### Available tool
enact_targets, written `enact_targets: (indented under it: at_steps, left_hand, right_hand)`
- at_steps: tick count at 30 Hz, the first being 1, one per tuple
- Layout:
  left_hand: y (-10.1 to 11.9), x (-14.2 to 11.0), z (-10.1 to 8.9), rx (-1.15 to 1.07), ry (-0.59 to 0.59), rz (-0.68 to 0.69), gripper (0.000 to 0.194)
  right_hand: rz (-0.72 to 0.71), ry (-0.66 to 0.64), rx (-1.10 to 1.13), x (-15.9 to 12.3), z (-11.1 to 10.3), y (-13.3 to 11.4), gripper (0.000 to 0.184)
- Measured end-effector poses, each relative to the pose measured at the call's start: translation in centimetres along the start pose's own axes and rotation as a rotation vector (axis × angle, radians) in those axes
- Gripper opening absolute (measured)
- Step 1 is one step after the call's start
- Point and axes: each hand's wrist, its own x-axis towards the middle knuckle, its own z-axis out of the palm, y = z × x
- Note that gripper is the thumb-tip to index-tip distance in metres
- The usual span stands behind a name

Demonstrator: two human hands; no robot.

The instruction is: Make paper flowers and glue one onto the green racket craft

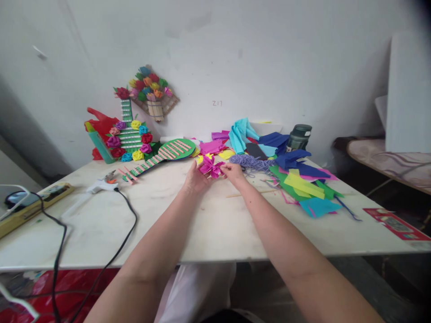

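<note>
A magenta paper flower (211, 167) is held just above the middle of the table, between both hands. My left hand (197, 178) supports it from the left, palm up, with the thumb raised at its edge. At its right side, my right hand (233, 174) pinches a petal between thumb and fingertips. Behind the flower lie yellow paper pieces (226, 154) and a bundle of purple yarn (251, 163). A thin wooden stick (251, 194) rests on the table by my right wrist.
On the left are a glue gun (103, 185) with a black cord, a power strip (37, 207) and a green guitar-shaped craft (161, 158). A flower-decorated craft (130, 134) stands behind. Coloured paper (305, 184) and a dark bottle (299, 138) are on the right.
</note>
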Motion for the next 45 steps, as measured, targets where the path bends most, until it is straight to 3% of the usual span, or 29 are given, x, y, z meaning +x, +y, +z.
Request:
enact_targets:
  at_steps: [7,14,18,20,25,27,39,45]
  left_hand:
    - [0.0,0.2,-0.1,0.057,0.042,0.037,0.043]
    - [0.4,1.1,-1.1,0.424,0.376,0.265,0.028]
    - [0.9,1.4,-1.9,0.660,0.421,0.344,0.027]
    - [1.1,1.3,-2.1,0.767,0.380,0.384,0.034]
    - [2.0,0.7,-2.1,0.876,0.031,0.449,0.043]
    - [2.3,0.5,-2.0,0.889,-0.040,0.452,0.044]
    - [2.4,0.3,-2.2,0.840,-0.128,0.383,0.030]
    - [2.7,-0.3,-1.7,0.904,-0.150,0.379,0.032]
  right_hand:
    - [-0.068,-0.010,-0.069,0.1,0.0,0.2,0.008]
    - [-0.273,0.036,-0.196,0.3,-0.3,0.6,0.011]
    - [-0.269,0.054,-0.219,0.4,-0.4,0.6,0.012]
    - [-0.218,0.045,-0.180,0.4,-0.4,0.4,0.011]
    - [-0.125,0.007,-0.074,0.2,-0.8,-0.1,0.011]
    - [-0.107,0.003,-0.064,0.1,-1.1,-0.4,0.011]
    - [-0.066,-0.070,0.008,-0.4,-1.2,-1.4,0.008]
    - [-0.078,-0.094,-0.016,-0.6,-1.3,-1.5,0.009]
